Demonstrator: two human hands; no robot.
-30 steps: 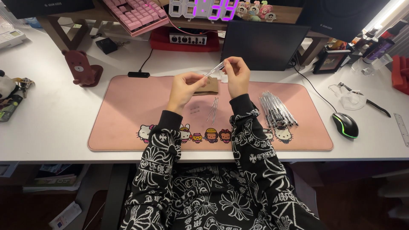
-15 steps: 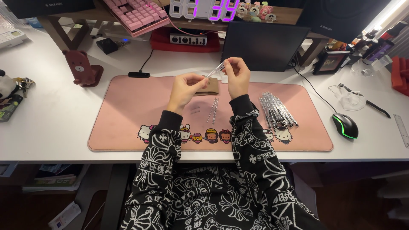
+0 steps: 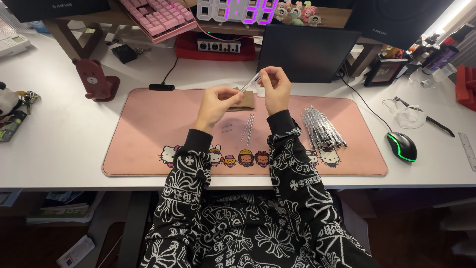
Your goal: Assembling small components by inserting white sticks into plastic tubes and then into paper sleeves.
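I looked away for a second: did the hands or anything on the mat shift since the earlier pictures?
Nothing visibly changed. Both the left hand and right hand still hold the thin clear pen above the pink mat; the pile of pens lies unmoved.

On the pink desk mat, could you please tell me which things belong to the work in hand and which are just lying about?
In use: left hand, right hand, clear pen, pile of pens, loose refills.
Lying about: mouse, pink keyboard, bear stand, glasses.
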